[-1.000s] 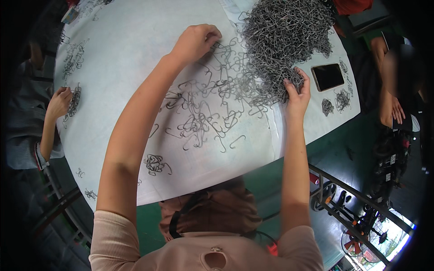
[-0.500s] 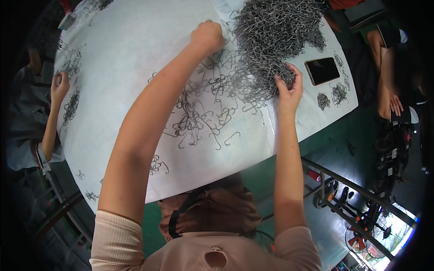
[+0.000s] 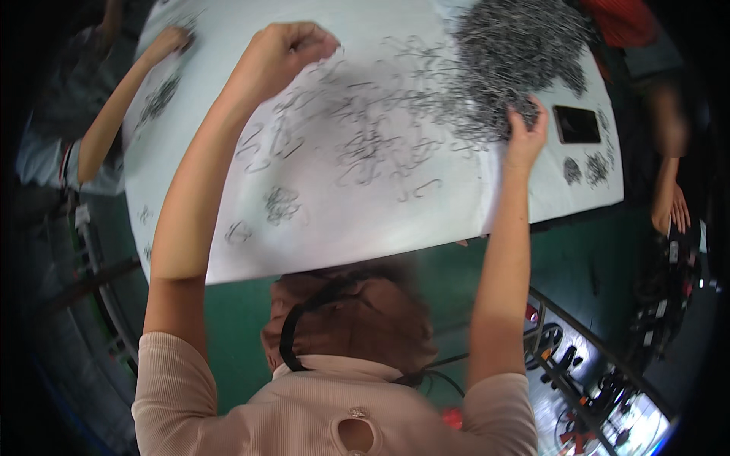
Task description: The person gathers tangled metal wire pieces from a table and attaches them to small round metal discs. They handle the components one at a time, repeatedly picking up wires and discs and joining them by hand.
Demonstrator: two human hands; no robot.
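A large heap of grey bent-wire hooks lies toward the far right of the white-covered table. My right hand is at the heap's near edge, thumb and fingers curled round some of the hooks. My left hand is over the table to the left, well apart from the heap. Its fingers are bent inward and pressed together; whether anything is between them cannot be made out. Loose hooks are strewn between my hands, blurred in places. Nearer me lie two small clusters of hooks.
A dark-screened phone lies right of my right hand, with small hook piles beside it. At the left edge another person's hand touches hooks. A further person's hand shows at far right. A metal frame stands lower right.
My left hand has moved left, away from the heap, and its fist has turned. My right hand stays at the heap's edge. The whole view has shifted and tilted.
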